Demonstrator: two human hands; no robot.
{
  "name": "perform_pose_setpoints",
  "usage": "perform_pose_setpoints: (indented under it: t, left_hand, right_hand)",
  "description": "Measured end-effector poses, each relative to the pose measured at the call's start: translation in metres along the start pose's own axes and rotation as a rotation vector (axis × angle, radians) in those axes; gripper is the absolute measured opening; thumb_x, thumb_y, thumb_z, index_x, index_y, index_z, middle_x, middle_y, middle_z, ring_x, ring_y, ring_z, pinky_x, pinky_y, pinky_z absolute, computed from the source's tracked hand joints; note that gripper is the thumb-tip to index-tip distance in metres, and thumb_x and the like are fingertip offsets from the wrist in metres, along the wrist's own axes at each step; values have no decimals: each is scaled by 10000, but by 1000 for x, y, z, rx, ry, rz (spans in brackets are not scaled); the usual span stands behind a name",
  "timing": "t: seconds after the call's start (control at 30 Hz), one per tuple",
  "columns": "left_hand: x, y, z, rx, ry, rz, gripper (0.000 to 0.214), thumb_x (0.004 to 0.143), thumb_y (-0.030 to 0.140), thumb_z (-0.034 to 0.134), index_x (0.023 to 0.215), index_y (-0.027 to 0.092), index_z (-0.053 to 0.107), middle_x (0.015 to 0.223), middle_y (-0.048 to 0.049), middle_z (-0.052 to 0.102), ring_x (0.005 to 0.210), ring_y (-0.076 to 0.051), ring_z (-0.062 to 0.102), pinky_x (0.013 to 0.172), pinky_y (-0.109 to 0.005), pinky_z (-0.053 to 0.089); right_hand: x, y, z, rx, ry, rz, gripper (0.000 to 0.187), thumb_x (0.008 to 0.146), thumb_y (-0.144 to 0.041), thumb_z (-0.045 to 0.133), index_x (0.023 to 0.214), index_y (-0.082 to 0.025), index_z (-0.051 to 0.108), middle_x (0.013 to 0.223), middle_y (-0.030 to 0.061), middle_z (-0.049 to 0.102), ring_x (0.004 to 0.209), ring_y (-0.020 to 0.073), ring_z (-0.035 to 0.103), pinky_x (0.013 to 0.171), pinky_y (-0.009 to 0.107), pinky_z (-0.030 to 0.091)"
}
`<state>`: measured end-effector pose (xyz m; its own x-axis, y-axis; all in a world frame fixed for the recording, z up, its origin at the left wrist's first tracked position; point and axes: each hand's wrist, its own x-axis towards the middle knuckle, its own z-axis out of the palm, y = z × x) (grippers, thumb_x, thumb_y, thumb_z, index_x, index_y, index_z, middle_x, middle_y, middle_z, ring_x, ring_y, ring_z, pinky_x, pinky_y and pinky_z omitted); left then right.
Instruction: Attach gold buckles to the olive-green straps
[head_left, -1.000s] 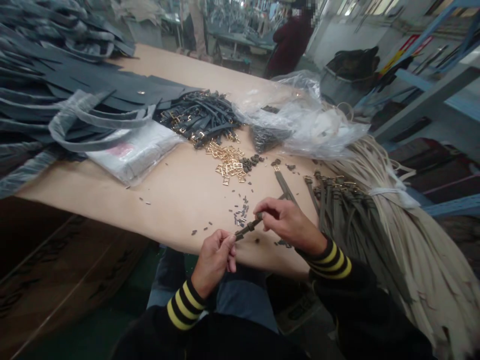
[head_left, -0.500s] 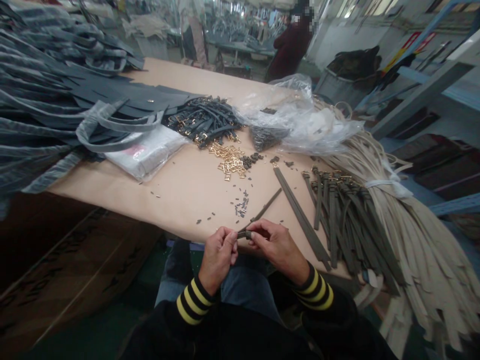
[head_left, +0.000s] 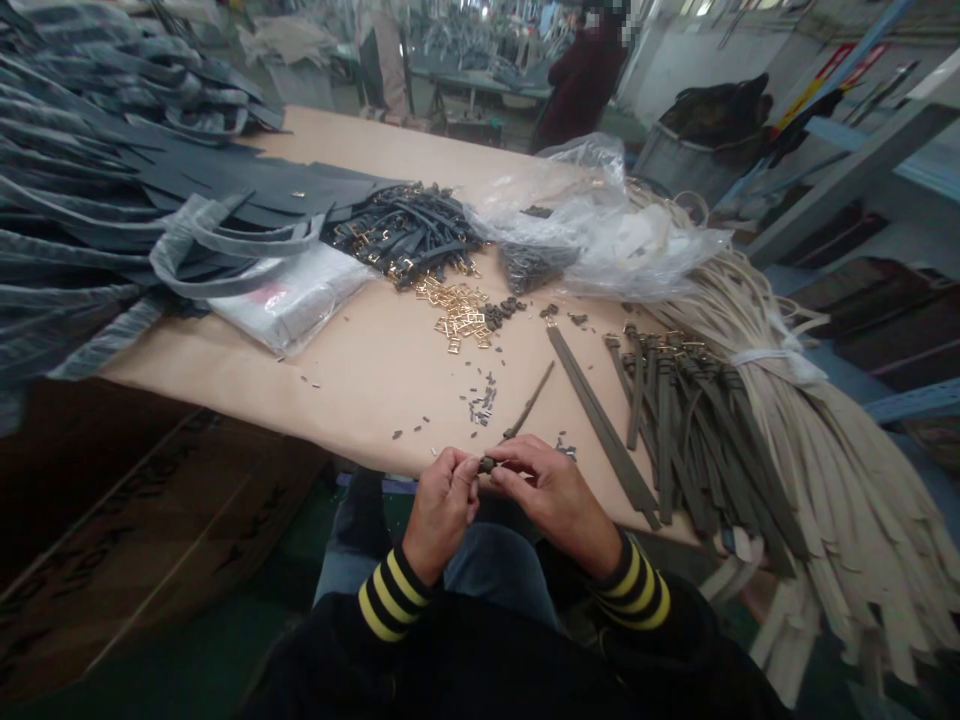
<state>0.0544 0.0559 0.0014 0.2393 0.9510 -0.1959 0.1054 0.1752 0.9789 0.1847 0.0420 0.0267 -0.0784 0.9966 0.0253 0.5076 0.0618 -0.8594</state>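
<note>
Close to the table's near edge, my left hand (head_left: 441, 505) pinches a small dark olive piece, which looks like a folded strap end or strap loop (head_left: 487, 464). My right hand (head_left: 559, 495) grips the same piece from the other side between thumb and fingers. A narrow olive strap (head_left: 531, 400) slants away over the table behind my right fingers; its near end is hidden. Beyond my hands lie small metal clips (head_left: 484, 402), gold buckles (head_left: 459, 312) and dark olive loops (head_left: 504, 312).
Longer olive straps (head_left: 600, 420) and a pile of buckled olive straps (head_left: 675, 430) lie right, beside a beige strap bundle (head_left: 825, 480). Clear plastic bags (head_left: 622, 240), dark buckled straps (head_left: 409, 235) and grey straps (head_left: 82, 210) cover the far and left table. A person (head_left: 589, 75) stands beyond.
The olive piece has turned between my fingertips, and my right fingers have shifted slightly left over it. The strap behind them has swung slightly left.
</note>
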Motion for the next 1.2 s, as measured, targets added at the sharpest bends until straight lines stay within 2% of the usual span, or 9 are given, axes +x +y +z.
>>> perform_pose_setpoints:
  t: [0.23, 0.37, 0.6, 0.7, 0.77, 0.87, 0.97, 1.2]
  left_hand:
    - [-2, -6, -4, 167, -21, 108, 279, 828, 360, 316, 642, 180, 422, 500, 54, 368, 434, -81, 370, 433, -200, 306]
    - [-4, -8, -7, 213, -98, 127, 259, 830, 362, 315, 720, 174, 456, 503, 56, 377, 434, -82, 367, 436, -201, 303]
    - [-7, -7, -5, 65, -132, 35, 233, 820, 352, 335, 863, 161, 461, 488, 78, 365, 369, -57, 342, 380, -171, 294]
    - [-8, -8, -6, 117, -149, 98, 244, 812, 321, 366, 979, 171, 463, 534, 56, 446, 420, -72, 430, 439, -179, 363]
    - [-9, -9, -7, 182, -164, 182, 246, 776, 281, 442, 1001, 184, 472, 660, 9, 553, 561, -102, 534, 557, -203, 424]
    - [-8, -9, -10, 275, -194, 277, 211, 722, 232, 507, 928, 190, 524, 824, -43, 616, 714, -141, 585, 669, -226, 437]
    - [-7, -10, -10, 362, -177, 309, 156, 704, 232, 507, 847, 193, 557, 740, -34, 621, 640, -138, 579, 624, -218, 430]
    - [-9, -10, -10, 515, -32, 323, 80, 686, 260, 503, 732, 197, 522, 581, 11, 525, 512, -120, 496, 534, -209, 380]
  right_hand:
    - [0, 1, 8, 148, 2, 104, 82, 709, -159, 539, 780, -164, 579, 711, 20, 605, 656, 133, 567, 620, 251, 472]
    - [-1, 3, 5, 214, -59, 118, 70, 715, -187, 543, 758, -152, 586, 683, 19, 611, 627, 131, 566, 595, 246, 463]
    - [-2, 2, -6, 46, -120, 12, 155, 709, -96, 495, 783, -163, 614, 744, 27, 614, 675, 125, 564, 632, 244, 442]
    - [-2, 3, -5, 20, -87, 36, 107, 706, -111, 485, 768, -158, 558, 662, 3, 578, 589, 104, 527, 554, 216, 421]
    - [-1, 6, -3, 74, -93, 85, 92, 702, -121, 476, 782, -161, 498, 652, -12, 546, 548, 89, 500, 514, 198, 409]
    - [-1, 10, 0, 151, -115, 125, 131, 687, -115, 469, 800, -172, 437, 678, -23, 511, 528, 72, 471, 489, 180, 396]
    - [-2, 9, 0, 144, -126, 118, 121, 677, -113, 465, 773, -177, 429, 653, -36, 480, 519, 69, 447, 476, 175, 372]
    - [-1, -1, 0, -82, -72, 84, 97, 663, -108, 458, 713, -185, 428, 542, -68, 410, 452, 71, 380, 449, 183, 297]
